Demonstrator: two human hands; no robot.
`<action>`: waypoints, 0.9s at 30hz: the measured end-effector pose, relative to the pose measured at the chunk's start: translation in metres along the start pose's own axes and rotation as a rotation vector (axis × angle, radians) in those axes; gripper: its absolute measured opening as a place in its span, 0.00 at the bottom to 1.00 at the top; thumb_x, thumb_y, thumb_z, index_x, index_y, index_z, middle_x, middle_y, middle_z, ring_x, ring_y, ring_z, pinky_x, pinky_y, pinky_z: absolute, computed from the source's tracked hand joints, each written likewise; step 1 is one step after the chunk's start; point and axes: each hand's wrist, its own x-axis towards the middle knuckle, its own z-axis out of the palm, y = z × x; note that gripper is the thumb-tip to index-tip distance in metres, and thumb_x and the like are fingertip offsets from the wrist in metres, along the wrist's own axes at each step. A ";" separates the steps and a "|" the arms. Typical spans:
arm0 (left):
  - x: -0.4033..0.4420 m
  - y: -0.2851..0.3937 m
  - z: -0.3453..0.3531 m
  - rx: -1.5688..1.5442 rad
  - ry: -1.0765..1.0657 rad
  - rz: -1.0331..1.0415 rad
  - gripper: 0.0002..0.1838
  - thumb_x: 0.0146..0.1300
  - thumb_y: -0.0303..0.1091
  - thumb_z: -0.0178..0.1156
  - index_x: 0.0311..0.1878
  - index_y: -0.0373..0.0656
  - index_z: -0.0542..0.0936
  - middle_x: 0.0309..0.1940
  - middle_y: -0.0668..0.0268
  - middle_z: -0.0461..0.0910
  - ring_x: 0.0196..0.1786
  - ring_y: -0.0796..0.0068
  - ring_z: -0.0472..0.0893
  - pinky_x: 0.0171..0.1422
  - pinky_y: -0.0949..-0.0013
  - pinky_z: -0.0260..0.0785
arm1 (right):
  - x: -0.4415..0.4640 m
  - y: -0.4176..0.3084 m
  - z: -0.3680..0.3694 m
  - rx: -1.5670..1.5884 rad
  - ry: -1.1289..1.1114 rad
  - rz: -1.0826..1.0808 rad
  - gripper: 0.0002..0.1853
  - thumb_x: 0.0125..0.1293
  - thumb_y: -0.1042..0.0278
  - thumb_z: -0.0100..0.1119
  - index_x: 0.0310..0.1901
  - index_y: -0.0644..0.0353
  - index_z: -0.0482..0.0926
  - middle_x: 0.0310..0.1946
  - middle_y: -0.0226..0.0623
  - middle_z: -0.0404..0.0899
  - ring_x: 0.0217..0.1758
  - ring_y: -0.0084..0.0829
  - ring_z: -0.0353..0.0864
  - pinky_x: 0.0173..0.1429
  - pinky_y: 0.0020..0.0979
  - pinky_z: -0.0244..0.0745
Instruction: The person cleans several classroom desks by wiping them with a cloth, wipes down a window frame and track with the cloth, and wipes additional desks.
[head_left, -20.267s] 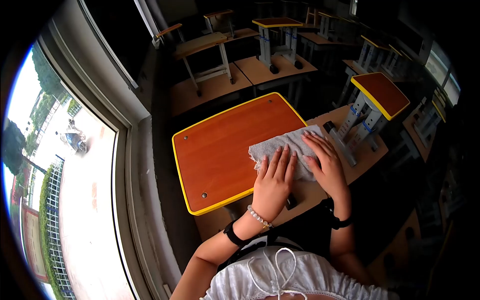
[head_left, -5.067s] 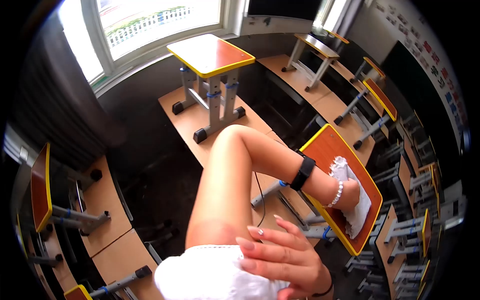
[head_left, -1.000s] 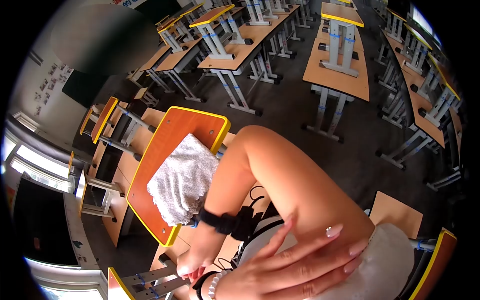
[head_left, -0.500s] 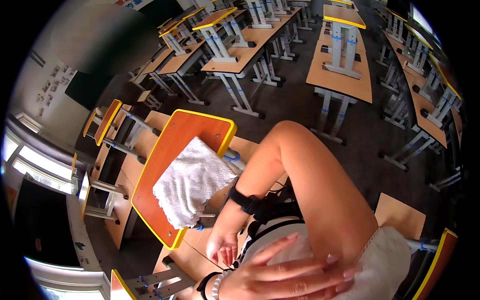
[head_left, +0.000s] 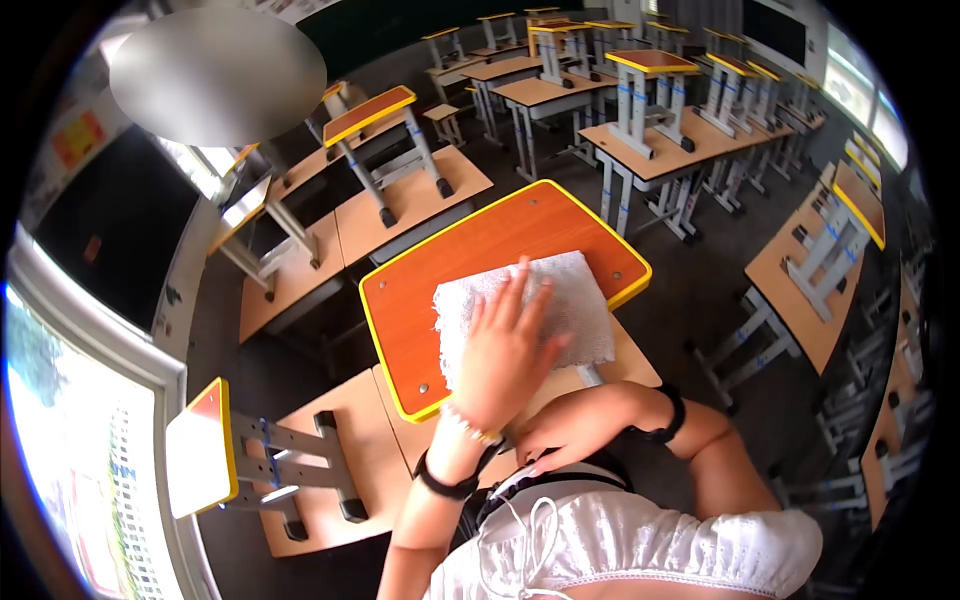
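So the room is full of desks with stools standing up on them, rows of them off to the right and more ahead, and the one right in front is a pale wood desk. Bright window down on the left, a black screen on the wall above it, and a grey blur covers the upper left corner. The main stool sits on that front desk, orange top, yellow edge all round, with a second stool just off to its left. White shirt along the bottom. Then the cloth, pale grey-white with a frayed left edge, lying across the near right part of the main stool's top, more or less flat with a few ripples. The left hand is palm down over it, fingers long and a bit apart, not pinching anything; the cloth is under them, the longest fingertip gets about to its far edge, and plenty of cloth shows right of the thumb. Fingers are slightly blurred, so can't tell how hard they press. Right hand is back at the waist, well short of the cloth, fingers partly hidden, so can't tell whether they hold anything. Black band on each wrist, plus a beaded bracelet on the left.
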 end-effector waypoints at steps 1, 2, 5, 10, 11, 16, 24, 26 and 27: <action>0.003 0.005 0.011 0.031 -0.061 0.019 0.34 0.64 0.48 0.61 0.70 0.43 0.67 0.72 0.54 0.62 0.73 0.50 0.63 0.74 0.46 0.57 | -0.011 -0.014 -0.007 0.009 0.035 0.020 0.17 0.72 0.59 0.51 0.49 0.64 0.79 0.43 0.47 0.82 0.49 0.44 0.82 0.54 0.38 0.75; 0.007 0.009 0.026 0.131 -0.040 0.047 0.35 0.64 0.53 0.59 0.69 0.44 0.68 0.72 0.55 0.62 0.73 0.51 0.63 0.75 0.47 0.56 | -0.024 -0.033 -0.016 0.017 0.115 0.039 0.16 0.71 0.60 0.55 0.51 0.64 0.79 0.44 0.45 0.82 0.49 0.42 0.82 0.55 0.36 0.75; 0.023 0.023 0.059 0.169 0.024 0.074 0.34 0.64 0.54 0.57 0.69 0.46 0.69 0.72 0.57 0.63 0.73 0.54 0.64 0.74 0.49 0.57 | -0.062 -0.053 -0.026 -0.083 0.442 0.149 0.12 0.68 0.65 0.59 0.46 0.64 0.81 0.37 0.40 0.85 0.43 0.41 0.84 0.51 0.36 0.77; 0.044 0.031 0.089 0.159 0.132 0.091 0.30 0.63 0.43 0.56 0.68 0.47 0.70 0.68 0.54 0.69 0.70 0.52 0.68 0.73 0.52 0.59 | -0.071 -0.026 -0.035 -0.746 1.448 0.397 0.17 0.63 0.70 0.61 0.53 0.64 0.78 0.51 0.46 0.81 0.53 0.48 0.80 0.60 0.40 0.73; 0.043 0.030 0.092 0.164 0.177 0.098 0.30 0.61 0.42 0.58 0.67 0.46 0.71 0.66 0.53 0.70 0.69 0.52 0.70 0.73 0.52 0.60 | -0.072 -0.012 -0.041 -0.834 1.345 0.411 0.22 0.64 0.71 0.58 0.60 0.65 0.73 0.58 0.48 0.76 0.61 0.49 0.75 0.64 0.41 0.70; 0.001 0.024 0.062 -0.002 0.230 0.013 0.32 0.56 0.38 0.63 0.65 0.43 0.72 0.66 0.52 0.70 0.70 0.56 0.70 0.73 0.52 0.61 | -0.052 0.006 -0.024 -0.768 1.178 0.312 0.27 0.71 0.51 0.52 0.64 0.63 0.71 0.61 0.46 0.76 0.66 0.48 0.72 0.69 0.47 0.63; -0.102 -0.018 -0.025 0.171 0.009 -0.311 0.32 0.49 0.37 0.68 0.61 0.49 0.77 0.68 0.58 0.69 0.72 0.56 0.66 0.77 0.39 0.46 | 0.063 -0.004 0.004 -0.761 0.998 0.117 0.40 0.68 0.36 0.48 0.71 0.60 0.63 0.65 0.54 0.68 0.66 0.55 0.70 0.70 0.49 0.61; -0.111 -0.020 -0.033 0.306 0.071 -0.468 0.29 0.53 0.37 0.65 0.62 0.48 0.77 0.72 0.55 0.64 0.74 0.54 0.63 0.77 0.36 0.37 | 0.088 -0.013 0.003 -0.700 0.968 0.087 0.44 0.67 0.30 0.44 0.71 0.62 0.62 0.66 0.55 0.67 0.68 0.54 0.69 0.71 0.48 0.60; -0.114 -0.027 -0.032 0.284 0.100 -0.514 0.29 0.54 0.38 0.64 0.62 0.48 0.77 0.72 0.55 0.64 0.75 0.54 0.62 0.78 0.37 0.36 | 0.096 -0.017 0.001 -0.725 0.942 0.084 0.47 0.65 0.29 0.46 0.72 0.65 0.59 0.66 0.57 0.67 0.68 0.55 0.68 0.72 0.48 0.59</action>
